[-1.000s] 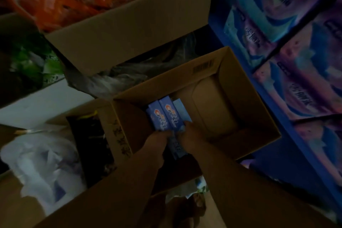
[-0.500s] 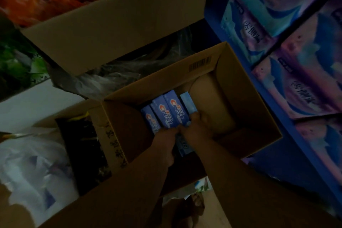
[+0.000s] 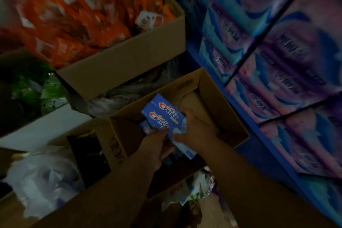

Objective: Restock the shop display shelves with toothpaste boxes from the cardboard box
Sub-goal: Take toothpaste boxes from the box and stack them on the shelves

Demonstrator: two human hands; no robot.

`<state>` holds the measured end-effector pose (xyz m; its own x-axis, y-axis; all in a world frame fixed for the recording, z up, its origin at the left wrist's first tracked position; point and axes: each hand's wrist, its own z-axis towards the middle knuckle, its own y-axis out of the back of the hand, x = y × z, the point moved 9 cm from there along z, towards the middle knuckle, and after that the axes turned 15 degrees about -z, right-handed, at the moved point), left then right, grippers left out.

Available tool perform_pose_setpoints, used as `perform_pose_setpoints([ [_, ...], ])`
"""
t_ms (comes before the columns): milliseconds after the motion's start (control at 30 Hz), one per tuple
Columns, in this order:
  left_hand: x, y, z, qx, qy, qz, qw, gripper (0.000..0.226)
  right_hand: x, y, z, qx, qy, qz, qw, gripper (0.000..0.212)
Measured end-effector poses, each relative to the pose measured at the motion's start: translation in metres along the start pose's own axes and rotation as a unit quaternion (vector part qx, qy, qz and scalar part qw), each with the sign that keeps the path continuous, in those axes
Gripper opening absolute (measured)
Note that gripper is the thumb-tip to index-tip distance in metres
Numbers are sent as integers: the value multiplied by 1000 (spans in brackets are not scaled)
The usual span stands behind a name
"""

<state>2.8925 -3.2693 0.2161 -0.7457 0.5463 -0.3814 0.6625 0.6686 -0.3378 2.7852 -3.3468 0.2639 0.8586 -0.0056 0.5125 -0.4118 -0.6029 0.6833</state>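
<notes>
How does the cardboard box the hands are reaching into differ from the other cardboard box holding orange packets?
The near cardboard box is mostly empty, with its bare bottom showing beside a few blue toothpaste boxes. The far cardboard box is heaped with orange packets above its rim. The left hand and right hand hold toothpaste boxes over the near cardboard box, while no hand is at the far cardboard box. Both are plain brown and open-topped.
</notes>
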Motion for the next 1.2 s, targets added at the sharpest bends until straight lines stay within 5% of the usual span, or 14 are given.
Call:
perform_pose_setpoints([
  [167, -42, -58, -67, 100, -25, 61, 993, 18, 37, 75, -60, -156, -15, -290, 944, 113],
  [367, -79, -130, -172, 231, -72, 91, 966, 34, 89, 184, -161, -399, -82, -339, 848, 88],
  [533, -167, -190, -287, 320, -235, 79, 914, 43, 138, 280, -272, -524, -65, -375, 762, 85],
  [800, -177, -281, -480, 440, -371, 157, 803, 23, 184, 375, -443, -614, -115, -437, 647, 88],
  [1200, -10, -382, -718, 614, -427, 169, 642, 29, 119, 446, -746, -679, -266, -489, 479, 94],
])
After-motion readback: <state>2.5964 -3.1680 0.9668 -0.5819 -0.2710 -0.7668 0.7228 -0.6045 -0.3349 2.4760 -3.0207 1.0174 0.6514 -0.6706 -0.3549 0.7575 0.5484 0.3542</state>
